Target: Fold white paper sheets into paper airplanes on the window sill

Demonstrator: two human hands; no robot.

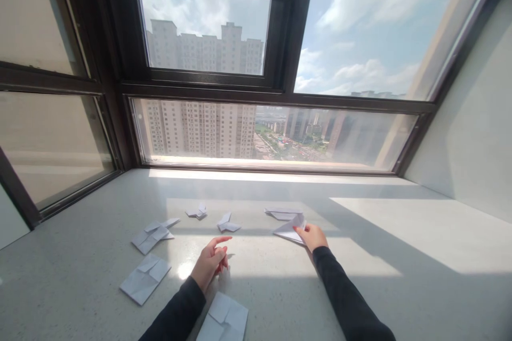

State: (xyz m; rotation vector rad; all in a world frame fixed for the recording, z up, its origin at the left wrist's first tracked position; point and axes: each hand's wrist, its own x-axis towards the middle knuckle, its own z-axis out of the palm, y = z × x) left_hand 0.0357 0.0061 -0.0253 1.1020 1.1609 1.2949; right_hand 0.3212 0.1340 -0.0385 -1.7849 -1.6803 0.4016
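My right hand [313, 236] pinches the edge of a triangular folded paper [288, 229] lying on the white sill. Just behind it, touching or nearly so, is a long, narrow folded paper [283, 213]. My left hand [212, 262] hovers over the sill with its index finger stretched out and the others loosely bent; I see nothing in it. Beyond that fingertip rests a small angled paper piece [228, 223], and farther back another small folded one [197, 212]. Close to my left forearm lies a rectangular folded paper [224, 317].
On the left side of the sill [356, 298] are a folded paper with pointed ends [154, 234] and a rectangular folded paper [145, 278]. Dark window frames [264, 97] border the back and left. A white wall [476, 133] rises at the right. Sunlight and shadow stripe the surface.
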